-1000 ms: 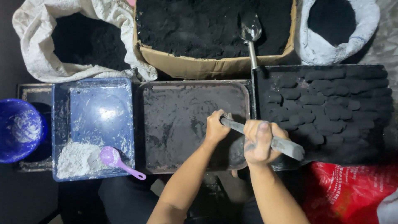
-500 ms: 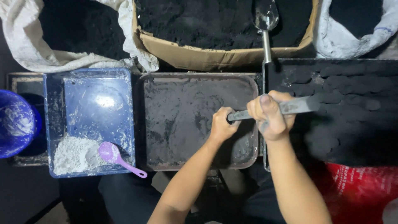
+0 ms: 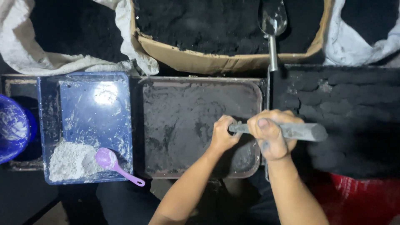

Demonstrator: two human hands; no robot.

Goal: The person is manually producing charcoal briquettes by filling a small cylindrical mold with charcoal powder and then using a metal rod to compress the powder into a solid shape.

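Both my hands grip one grey, dust-coated rod [image 3: 303, 131] that lies level over the right end of a dark metal tray [image 3: 175, 121] dusted with black powder. My left hand [image 3: 223, 134] closes on the rod's left end. My right hand [image 3: 271, 134] wraps its middle, thumb on top, and the rod's right end sticks out over a black tray of dark pressed lumps [image 3: 354, 112].
A cardboard box of black powder [image 3: 208, 62] with a metal scoop [image 3: 273, 25] stands behind. At left are a blue tray [image 3: 89, 125] holding white powder and a purple scoop [image 3: 114, 164], a blue bowl [image 3: 12, 127], white sacks [image 3: 62, 64], and red cloth [image 3: 366, 200] at lower right.
The view has shifted and drawn closer. The rod, tilted down to the right a second ago, now lies level, and both hands have kept hold of it.
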